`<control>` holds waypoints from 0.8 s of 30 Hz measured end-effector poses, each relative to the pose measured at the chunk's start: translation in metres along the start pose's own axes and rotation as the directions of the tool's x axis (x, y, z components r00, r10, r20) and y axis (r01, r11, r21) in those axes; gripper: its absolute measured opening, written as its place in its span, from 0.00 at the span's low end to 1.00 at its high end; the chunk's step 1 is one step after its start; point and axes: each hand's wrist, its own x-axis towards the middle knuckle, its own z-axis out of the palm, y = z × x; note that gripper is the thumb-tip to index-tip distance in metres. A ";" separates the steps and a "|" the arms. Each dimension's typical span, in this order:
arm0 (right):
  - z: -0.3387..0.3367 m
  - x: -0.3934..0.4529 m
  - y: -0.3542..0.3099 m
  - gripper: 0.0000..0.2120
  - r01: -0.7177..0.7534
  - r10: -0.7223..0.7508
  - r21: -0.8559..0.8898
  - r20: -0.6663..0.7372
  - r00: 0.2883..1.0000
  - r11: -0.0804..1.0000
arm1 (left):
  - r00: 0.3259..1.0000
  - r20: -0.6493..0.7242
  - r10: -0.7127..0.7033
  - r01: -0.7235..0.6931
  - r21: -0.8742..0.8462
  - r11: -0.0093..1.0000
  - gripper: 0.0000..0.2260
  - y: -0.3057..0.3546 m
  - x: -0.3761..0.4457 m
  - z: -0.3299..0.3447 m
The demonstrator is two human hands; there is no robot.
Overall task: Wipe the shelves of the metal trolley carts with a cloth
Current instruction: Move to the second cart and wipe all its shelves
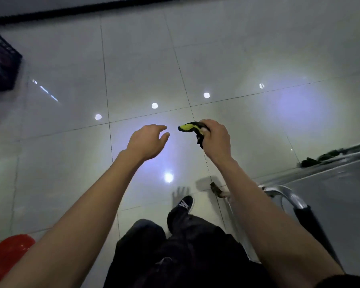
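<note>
My right hand [215, 138] is held out over the floor, shut on a bunched yellow-green and black cloth [188, 127] whose end sticks out to the left. My left hand [149, 140] hovers just left of the cloth's tip, fingers apart and holding nothing, a small gap from it. The metal trolley cart [328, 183] lies at the right edge, its flat grey shelf and a curved chrome handle [287, 194] with a black grip visible. Neither hand touches the cart.
Glossy white floor tiles [143, 69] with lamp reflections fill the view. A dark crate [0, 63] stands at the far left. A red object [6, 254] sits at the bottom left. My dark trousers and a black shoe [182, 206] are below. Dark scraps [312, 162] lie by the cart's far edge.
</note>
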 end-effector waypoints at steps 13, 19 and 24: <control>-0.066 0.190 0.054 0.12 -0.275 0.278 0.043 -0.207 0.938 0.960 | 0.927 0.178 0.329 -0.341 0.039 0.939 0.20 0.103 0.284 -0.042; -0.102 0.242 0.090 0.14 -0.467 0.440 0.028 -0.388 0.810 0.884 | 0.766 0.336 0.547 -0.600 0.072 0.796 0.20 0.190 0.400 -0.044; -0.140 0.239 0.134 0.13 -0.596 0.596 0.188 -0.513 0.618 0.780 | 0.538 0.488 0.687 -0.801 0.045 0.596 0.21 0.294 0.446 -0.017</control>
